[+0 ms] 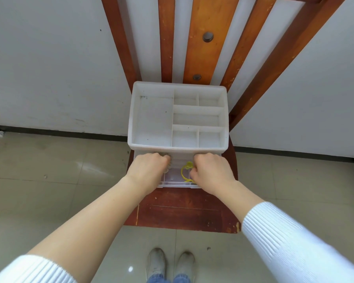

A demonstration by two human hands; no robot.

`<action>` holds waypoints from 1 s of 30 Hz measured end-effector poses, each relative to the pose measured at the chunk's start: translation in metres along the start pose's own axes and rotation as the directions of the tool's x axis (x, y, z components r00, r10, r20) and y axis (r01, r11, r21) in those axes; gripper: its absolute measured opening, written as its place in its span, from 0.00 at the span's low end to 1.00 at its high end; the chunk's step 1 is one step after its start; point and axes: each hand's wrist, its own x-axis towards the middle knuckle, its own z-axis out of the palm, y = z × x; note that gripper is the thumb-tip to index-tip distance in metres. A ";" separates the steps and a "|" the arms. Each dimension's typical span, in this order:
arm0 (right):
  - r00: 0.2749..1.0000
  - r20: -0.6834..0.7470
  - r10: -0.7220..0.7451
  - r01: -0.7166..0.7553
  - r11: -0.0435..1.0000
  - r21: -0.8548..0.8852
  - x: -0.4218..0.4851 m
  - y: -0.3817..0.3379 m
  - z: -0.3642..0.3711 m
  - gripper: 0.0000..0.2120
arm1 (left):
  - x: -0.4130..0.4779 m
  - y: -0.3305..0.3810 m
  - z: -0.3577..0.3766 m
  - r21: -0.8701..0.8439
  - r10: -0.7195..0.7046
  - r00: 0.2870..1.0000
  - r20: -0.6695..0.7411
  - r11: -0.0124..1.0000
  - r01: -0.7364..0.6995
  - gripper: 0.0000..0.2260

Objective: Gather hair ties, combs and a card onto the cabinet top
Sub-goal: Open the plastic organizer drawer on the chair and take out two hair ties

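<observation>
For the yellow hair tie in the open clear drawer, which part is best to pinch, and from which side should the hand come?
Pinch the thin loop of the yellow hair tie, not its small knob at the far end. Come from above, since the clear drawer is open only at the top and the tie seems to lie flat inside. The right hand is right beside it; a two-finger grip probably suffices.

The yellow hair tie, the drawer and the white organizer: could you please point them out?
Yellow hair tie (184,172), head view, on its left strand.
Drawer (176,184), head view, on its clear front wall.
White organizer (177,147), head view, on its front rim.
</observation>
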 end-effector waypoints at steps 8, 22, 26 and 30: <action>0.931 -0.166 0.325 -0.137 0.732 0.668 -0.071 0.006 -0.014 0.04 | -0.072 0.010 -0.003 -0.553 -0.107 0.899 -0.425 0.816 -0.165 0.10; 0.982 -0.049 0.185 -0.145 0.888 0.437 -0.079 0.000 0.017 0.04 | -0.069 0.024 0.028 -0.542 -0.217 0.974 0.062 0.812 0.215 0.19; 0.982 -0.058 0.178 -0.137 0.895 0.425 -0.062 -0.001 0.013 0.04 | -0.061 0.022 0.030 -0.527 -0.267 0.962 0.060 0.810 0.257 0.32; 0.979 -0.084 0.186 -0.140 0.911 0.388 -0.042 0.004 0.007 0.04 | -0.043 0.016 0.020 -0.558 -0.271 0.961 0.047 0.791 0.250 0.33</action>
